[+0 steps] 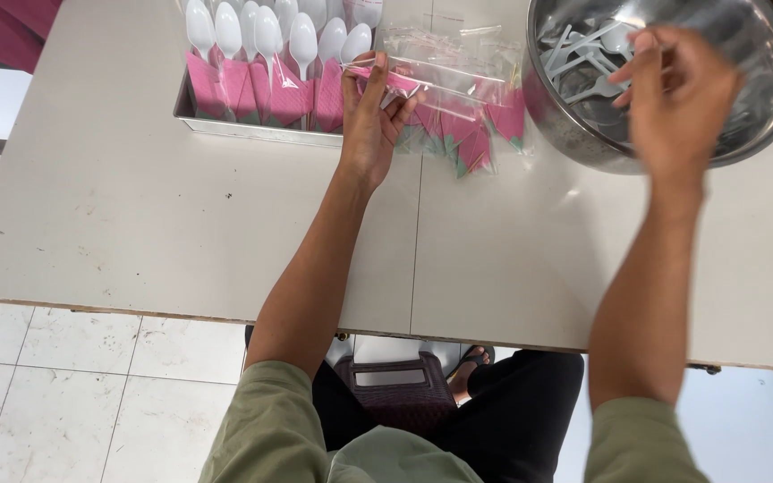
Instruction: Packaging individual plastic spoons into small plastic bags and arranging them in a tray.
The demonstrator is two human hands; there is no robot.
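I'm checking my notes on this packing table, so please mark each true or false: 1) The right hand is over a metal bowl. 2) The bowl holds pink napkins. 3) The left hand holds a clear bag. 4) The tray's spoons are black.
1) True: the right hand reaches over the metal bowl.
2) False: the bowl holds loose white plastic spoons; no pink napkins show in it.
3) True: the left hand pinches a clear bag with a pink napkin inside.
4) False: the spoons in the metal tray are white, packed with pink napkins.
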